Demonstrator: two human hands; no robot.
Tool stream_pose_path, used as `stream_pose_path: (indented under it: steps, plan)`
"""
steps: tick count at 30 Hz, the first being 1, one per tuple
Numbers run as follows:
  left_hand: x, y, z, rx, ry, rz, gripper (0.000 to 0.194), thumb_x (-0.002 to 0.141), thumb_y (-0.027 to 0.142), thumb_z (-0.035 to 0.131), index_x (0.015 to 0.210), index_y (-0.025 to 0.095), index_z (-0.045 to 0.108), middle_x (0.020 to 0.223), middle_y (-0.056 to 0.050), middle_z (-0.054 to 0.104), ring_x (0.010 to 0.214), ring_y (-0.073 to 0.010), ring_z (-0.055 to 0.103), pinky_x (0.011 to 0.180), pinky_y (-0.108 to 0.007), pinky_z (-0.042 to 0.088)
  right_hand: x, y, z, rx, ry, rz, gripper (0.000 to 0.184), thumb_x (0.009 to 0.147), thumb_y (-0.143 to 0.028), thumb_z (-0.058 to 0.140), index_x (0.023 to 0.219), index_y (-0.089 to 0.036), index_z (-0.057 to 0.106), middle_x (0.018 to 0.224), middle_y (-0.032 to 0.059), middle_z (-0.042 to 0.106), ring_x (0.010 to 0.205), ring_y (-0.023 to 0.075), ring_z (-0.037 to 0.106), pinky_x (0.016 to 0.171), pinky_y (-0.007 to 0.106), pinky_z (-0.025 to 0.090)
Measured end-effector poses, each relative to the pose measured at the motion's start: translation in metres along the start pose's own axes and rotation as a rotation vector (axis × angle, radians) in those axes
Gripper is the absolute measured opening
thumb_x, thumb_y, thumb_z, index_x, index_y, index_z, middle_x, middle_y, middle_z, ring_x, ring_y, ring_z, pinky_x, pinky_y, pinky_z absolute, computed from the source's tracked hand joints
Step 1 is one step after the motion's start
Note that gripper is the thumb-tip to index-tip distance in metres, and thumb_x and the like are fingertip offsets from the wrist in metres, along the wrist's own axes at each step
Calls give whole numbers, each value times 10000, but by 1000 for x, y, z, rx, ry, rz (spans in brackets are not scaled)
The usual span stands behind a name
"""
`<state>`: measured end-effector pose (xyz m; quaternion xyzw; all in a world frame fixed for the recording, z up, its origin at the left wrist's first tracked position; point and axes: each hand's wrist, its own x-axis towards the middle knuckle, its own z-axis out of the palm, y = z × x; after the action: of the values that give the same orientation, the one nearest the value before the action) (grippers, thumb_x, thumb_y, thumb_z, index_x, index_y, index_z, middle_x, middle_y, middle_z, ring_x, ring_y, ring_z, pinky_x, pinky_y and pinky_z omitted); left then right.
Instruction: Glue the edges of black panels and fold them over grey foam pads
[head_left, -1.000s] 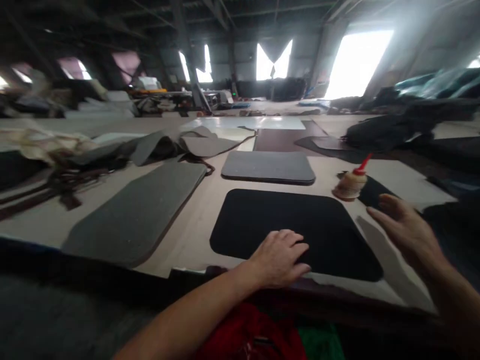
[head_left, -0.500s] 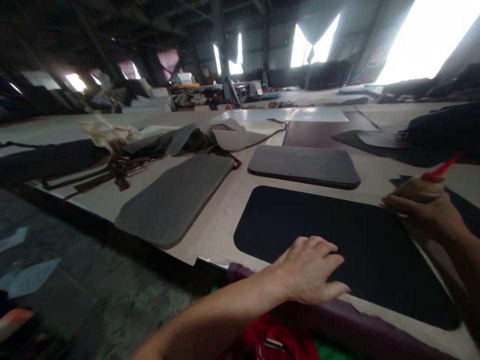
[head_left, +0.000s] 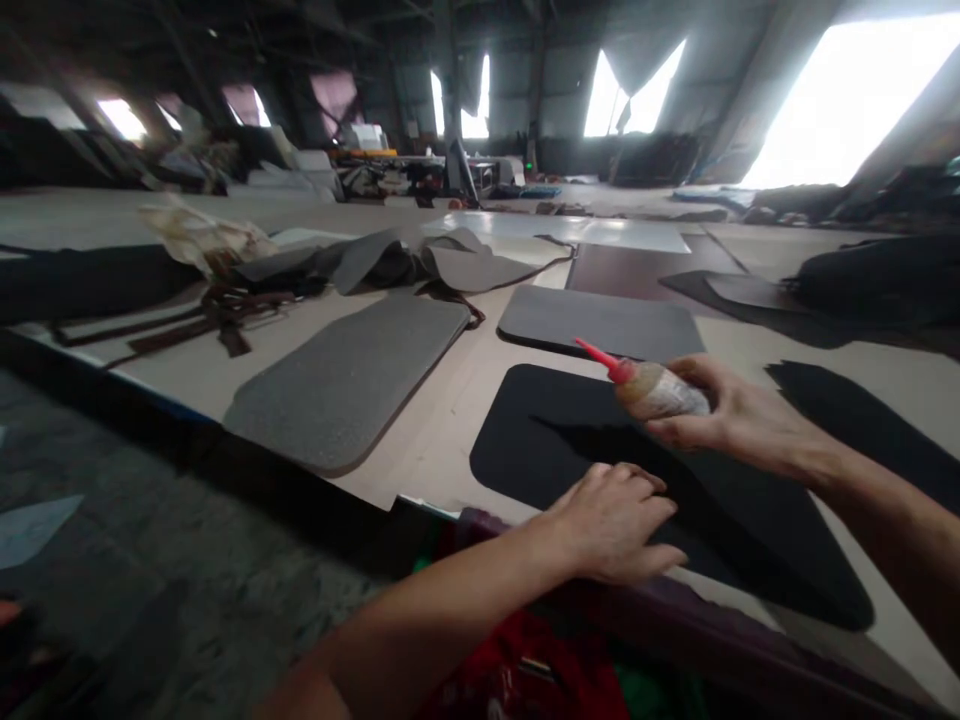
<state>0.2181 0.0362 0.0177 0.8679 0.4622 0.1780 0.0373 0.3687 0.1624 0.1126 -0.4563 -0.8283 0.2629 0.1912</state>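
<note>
A black sheet with rounded corners (head_left: 525,430) lies flat near the front edge of the table. My left hand (head_left: 611,525) rests on its near edge, fingers loosely spread and holding nothing. Above the sheet, my right hand (head_left: 720,410) grips a squeeze bottle with a red nozzle (head_left: 660,390). The bottle is tilted nearly sideways, its tip pointing left, and casts a shadow on the sheet. Its body looks smeared and stained. Just behind the sheet sits a stack of grey rounded pads (head_left: 600,315), and another stack of grey pads (head_left: 352,385) lies to the left.
Grey offcuts (head_left: 457,265) and brown strips (head_left: 225,315) lie at the back left beside a crumpled cream bag (head_left: 202,240). Dark material (head_left: 877,290) is heaped at the right. The table (head_left: 439,430) ends at a front edge above the floor.
My right hand has swung left with the bottle, from beyond the sheet's right end to above it. The nozzle now points left instead of right. My left hand stays nearly in place.
</note>
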Motion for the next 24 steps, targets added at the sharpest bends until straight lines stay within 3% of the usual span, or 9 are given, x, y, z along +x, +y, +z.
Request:
stream_pose_path:
  steps: [3, 6, 12, 17, 24]
  plan:
    - [0, -1, 2, -1, 20, 21, 459, 971, 512, 509, 1252, 162, 608, 1366, -81, 601, 1272, -259, 520, 1065, -418, 426, -8, -30, 18, 33, -121, -86, 689, 656, -498, 801, 1233, -202, 568, 1040, 57, 691, 867, 269, 664, 688, 319, 520]
    - [0, -2, 3, -18, -6, 25, 473, 980, 518, 472, 1255, 157, 607, 1372, -88, 600, 1287, -264, 520, 1099, -425, 399, -9, -44, 28, 68, -164, -155, 579, 649, -487, 800, 1124, -214, 612, 946, 21, 688, 815, 247, 651, 669, 309, 510]
    - [1, -3, -1, -45, -70, 32, 502, 989, 512, 423, 1279, 144, 605, 1417, -118, 573, 1324, -283, 492, 1101, -434, 391, -7, -54, 47, 126, -193, -126, 543, 673, -508, 799, 1107, -235, 622, 893, 9, 681, 817, 243, 639, 667, 315, 506]
    - [-1, -3, -5, -93, -38, 40, 472, 988, 474, 419, 1238, 139, 639, 1378, -140, 596, 1277, -299, 522, 1093, -473, 399, -7, -55, 61, 133, -212, -135, 549, 713, -501, 770, 1166, -239, 605, 878, 4, 673, 784, 229, 636, 669, 315, 510]
    - [1, -4, -1, -119, -87, 32, 497, 988, 480, 410, 1284, 124, 593, 1416, -147, 563, 1342, -309, 471, 1104, -478, 386, 0, -69, 62, 13, -223, -223, 480, 754, -525, 736, 1125, -244, 622, 910, 12, 676, 804, 230, 629, 675, 315, 485]
